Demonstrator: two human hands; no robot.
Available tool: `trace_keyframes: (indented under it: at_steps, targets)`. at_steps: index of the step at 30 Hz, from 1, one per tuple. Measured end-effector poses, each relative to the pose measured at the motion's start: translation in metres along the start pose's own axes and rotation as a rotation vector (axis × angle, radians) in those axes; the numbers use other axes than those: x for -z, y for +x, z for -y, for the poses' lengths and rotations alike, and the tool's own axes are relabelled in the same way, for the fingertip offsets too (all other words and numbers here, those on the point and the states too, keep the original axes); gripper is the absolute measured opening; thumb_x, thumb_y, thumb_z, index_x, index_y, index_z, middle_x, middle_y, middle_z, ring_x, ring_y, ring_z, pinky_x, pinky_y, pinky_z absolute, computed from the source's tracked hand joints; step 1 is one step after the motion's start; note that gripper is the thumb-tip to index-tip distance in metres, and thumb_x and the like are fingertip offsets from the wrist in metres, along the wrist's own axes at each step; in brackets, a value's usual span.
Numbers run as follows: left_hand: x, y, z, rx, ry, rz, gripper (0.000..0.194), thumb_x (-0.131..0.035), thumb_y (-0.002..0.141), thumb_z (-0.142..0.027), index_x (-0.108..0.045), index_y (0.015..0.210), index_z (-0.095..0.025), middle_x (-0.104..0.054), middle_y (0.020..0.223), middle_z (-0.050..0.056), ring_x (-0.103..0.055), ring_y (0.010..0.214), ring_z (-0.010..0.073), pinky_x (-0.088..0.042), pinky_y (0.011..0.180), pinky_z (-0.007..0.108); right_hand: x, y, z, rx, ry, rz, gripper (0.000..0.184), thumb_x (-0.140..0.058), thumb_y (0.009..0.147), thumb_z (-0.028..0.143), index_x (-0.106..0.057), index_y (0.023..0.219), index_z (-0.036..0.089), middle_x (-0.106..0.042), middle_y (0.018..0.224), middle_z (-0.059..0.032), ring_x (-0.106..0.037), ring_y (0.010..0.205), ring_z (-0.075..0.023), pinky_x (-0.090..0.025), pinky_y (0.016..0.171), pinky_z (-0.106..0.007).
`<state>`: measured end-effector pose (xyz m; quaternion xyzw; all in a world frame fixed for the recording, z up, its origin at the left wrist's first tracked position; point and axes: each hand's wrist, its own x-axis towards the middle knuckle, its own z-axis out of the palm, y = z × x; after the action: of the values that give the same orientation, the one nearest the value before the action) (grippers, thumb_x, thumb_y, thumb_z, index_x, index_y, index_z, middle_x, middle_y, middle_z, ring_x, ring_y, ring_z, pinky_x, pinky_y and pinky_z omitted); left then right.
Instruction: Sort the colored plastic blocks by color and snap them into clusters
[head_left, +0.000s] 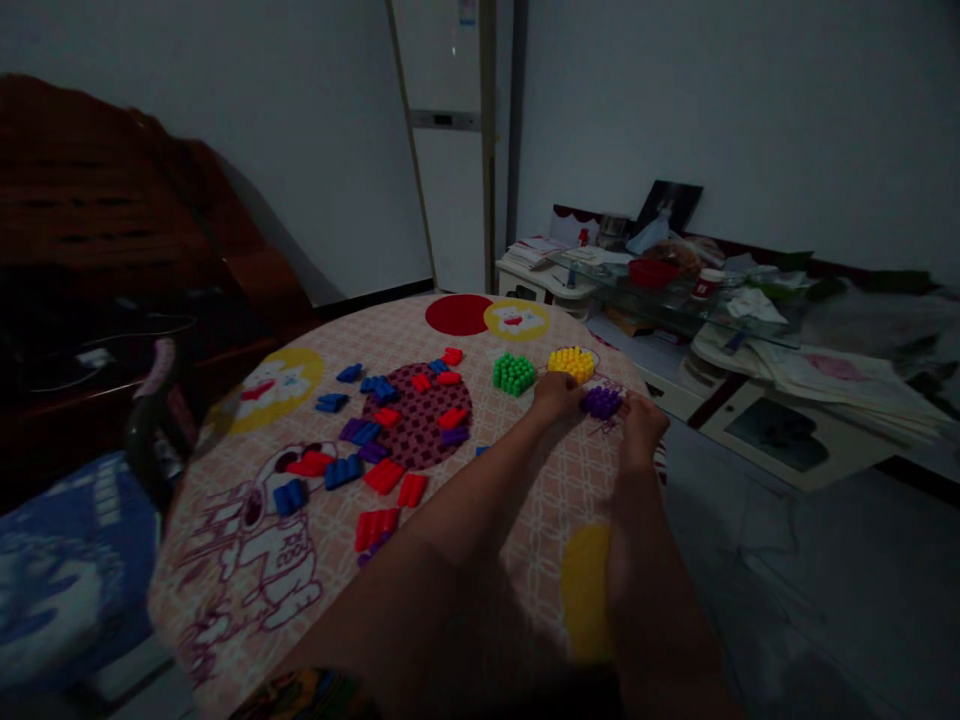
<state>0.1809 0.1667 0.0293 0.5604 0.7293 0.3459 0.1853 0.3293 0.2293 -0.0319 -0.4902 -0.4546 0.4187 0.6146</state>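
Observation:
A bunch of purple plastic pieces [601, 403] stands on the cloth near the table's right edge, between my two hands. My left hand [557, 396] is at its left side, fingers curled in against it. From the right, my right hand [643, 422] closes its bent fingers on the same bunch. Just beyond my left hand is a tight group of yellow pieces [571, 363], partly hidden by it. A group of green pieces [514, 374] stands to the left of the yellow one.
Red pieces [384, 476], blue pieces [343, 471] and a few purple ones lie scattered over the left and middle of the patterned tablecloth [517, 480]. A chair [142, 430] stands at the left. Beyond the table's right edge is a cluttered cabinet [679, 385].

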Motion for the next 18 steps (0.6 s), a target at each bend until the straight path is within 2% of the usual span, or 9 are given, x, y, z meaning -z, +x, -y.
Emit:
trace_keyframes:
  at_steps: [2, 4, 8, 11, 14, 16, 18]
  targets:
    - [0.019, -0.004, 0.002, -0.034, 0.02, -0.023, 0.024, -0.069, 0.084, -0.029, -0.079, 0.099, -0.012, -0.077, 0.104, 0.013, -0.07, 0.098, 0.0242, -0.051, 0.088, 0.031, -0.001, 0.0, -0.002, -0.034, 0.049, -0.08, 0.015, -0.058, 0.066, 0.03, -0.065, 0.07, 0.017, -0.059, 0.061, 0.004, -0.061, 0.065, -0.0157, -0.053, 0.059, -0.026]
    - [0.044, -0.01, 0.009, -0.055, 0.047, -0.063, 0.029, -0.07, 0.084, -0.027, -0.077, 0.108, -0.013, -0.076, 0.112, 0.013, -0.069, 0.103, 0.0243, -0.051, 0.093, 0.032, -0.002, 0.0, -0.003, -0.049, 0.08, -0.101, 0.014, -0.061, 0.064, 0.028, -0.066, 0.07, 0.017, -0.06, 0.061, 0.0043, -0.062, 0.065, -0.0158, -0.054, 0.06, -0.026]
    - [0.111, -0.029, 0.043, -0.012, 0.126, -0.17, 0.032, -0.066, 0.086, -0.027, -0.075, 0.115, -0.015, -0.076, 0.115, 0.01, -0.07, 0.103, 0.0222, -0.052, 0.095, 0.031, -0.003, 0.001, -0.004, -0.062, 0.099, -0.103, 0.015, -0.061, 0.065, 0.027, -0.067, 0.074, 0.017, -0.063, 0.065, 0.003, -0.064, 0.065, -0.0165, -0.057, 0.06, -0.028]
    - [0.163, -0.05, 0.084, 0.14, 0.284, -0.275, 0.029, -0.062, 0.088, -0.029, -0.075, 0.112, -0.017, -0.077, 0.113, 0.009, -0.07, 0.104, 0.0228, -0.052, 0.095, 0.031, -0.004, 0.003, -0.004, -0.076, 0.08, -0.111, 0.014, -0.06, 0.066, 0.026, -0.066, 0.074, 0.017, -0.063, 0.065, 0.0031, -0.064, 0.064, -0.0166, -0.058, 0.058, -0.029]
    - [0.204, -0.071, 0.127, 0.341, 0.445, -0.358, 0.031, -0.062, 0.086, -0.027, -0.075, 0.113, -0.018, -0.077, 0.113, 0.009, -0.069, 0.106, 0.0248, -0.052, 0.091, 0.03, -0.004, 0.002, -0.003, -0.075, 0.078, -0.116, 0.014, -0.059, 0.066, 0.024, -0.066, 0.075, 0.016, -0.064, 0.066, 0.0029, -0.064, 0.064, -0.0158, -0.058, 0.06, -0.029]
    - [0.22, -0.084, 0.151, 0.523, 0.546, -0.305, 0.028, -0.063, 0.082, -0.023, -0.077, 0.105, -0.019, -0.077, 0.108, 0.011, -0.07, 0.104, 0.0272, -0.053, 0.086, 0.031, -0.003, 0.002, -0.004, -0.066, 0.085, -0.112, 0.014, -0.06, 0.067, 0.023, -0.067, 0.076, 0.016, -0.065, 0.068, 0.0025, -0.065, 0.066, -0.0152, -0.058, 0.062, -0.028]
    - [0.226, -0.093, 0.169, 0.605, 0.604, -0.215, 0.031, -0.067, 0.077, -0.021, -0.077, 0.107, -0.018, -0.076, 0.111, 0.012, -0.07, 0.104, 0.029, -0.053, 0.083, 0.031, -0.002, 0.002, -0.006, -0.064, 0.09, -0.109, 0.015, -0.061, 0.066, 0.024, -0.067, 0.077, 0.015, -0.065, 0.069, 0.0025, -0.065, 0.067, -0.0144, -0.058, 0.064, -0.026]
